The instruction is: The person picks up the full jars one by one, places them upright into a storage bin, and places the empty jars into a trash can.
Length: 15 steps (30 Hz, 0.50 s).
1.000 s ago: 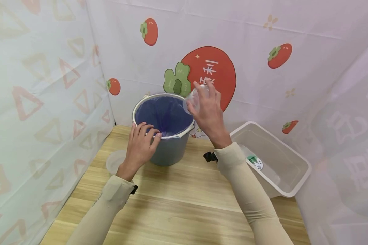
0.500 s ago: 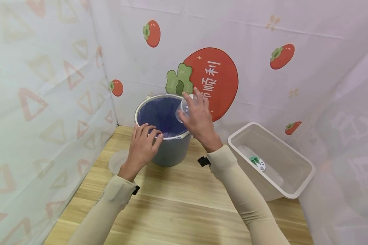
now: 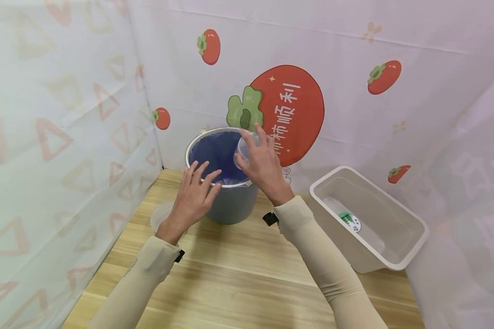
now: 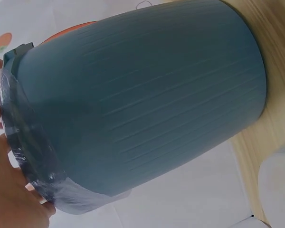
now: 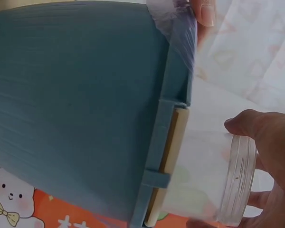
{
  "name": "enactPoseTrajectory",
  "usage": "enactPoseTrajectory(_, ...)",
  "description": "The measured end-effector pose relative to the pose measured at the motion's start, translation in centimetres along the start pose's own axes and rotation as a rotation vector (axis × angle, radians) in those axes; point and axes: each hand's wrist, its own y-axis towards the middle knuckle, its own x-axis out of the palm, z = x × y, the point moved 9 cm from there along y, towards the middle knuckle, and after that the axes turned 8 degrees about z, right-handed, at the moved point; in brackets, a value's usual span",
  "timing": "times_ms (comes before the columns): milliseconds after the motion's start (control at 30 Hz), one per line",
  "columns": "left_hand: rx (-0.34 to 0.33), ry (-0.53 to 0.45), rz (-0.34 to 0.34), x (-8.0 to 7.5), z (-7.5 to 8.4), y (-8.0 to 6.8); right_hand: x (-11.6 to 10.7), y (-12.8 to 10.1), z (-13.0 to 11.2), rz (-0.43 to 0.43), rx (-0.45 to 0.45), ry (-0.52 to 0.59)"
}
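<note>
My right hand point(image 3: 265, 164) grips a clear plastic tub point(image 3: 243, 147) over the right part of the bucket's mouth. In the right wrist view the fingers wrap the tub's thick ribbed end point(image 5: 237, 180), and its body reaches down past the bucket's handle. The blue-grey bucket point(image 3: 232, 205) stands upright, lined with a thin purple bag point(image 3: 214, 148) folded over the rim. My left hand point(image 3: 194, 198) rests at the near left rim with fingers spread. Up close in the left wrist view, its fingertips point(image 4: 48, 208) lie along the bagged rim.
A beige rectangular bin point(image 3: 370, 256) with a green and white label stands at the right. Behind my left wrist a translucent round container point(image 3: 160, 214) sits on the wooden table point(image 3: 238, 283). Printed cloth walls point(image 3: 329, 41) enclose the back and both sides.
My right hand has moved left and down with the tub, from beside the bucket's right rim to over its mouth. The left hand's fingers have spread and lifted a little at the rim.
</note>
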Motion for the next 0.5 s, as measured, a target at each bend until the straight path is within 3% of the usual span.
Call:
enactPoseTrajectory(233, 0.023, -0.019, 0.050, -0.5, -0.7, -1.0, 1.7, -0.4, -0.4, -0.059, -0.002, -0.021)
enactPoseTrajectory(500, -0.073, -0.040, 0.059, -0.7, -3.0, -2.8, 3.7, -1.1, -0.3, -0.130, -0.014, -0.050)
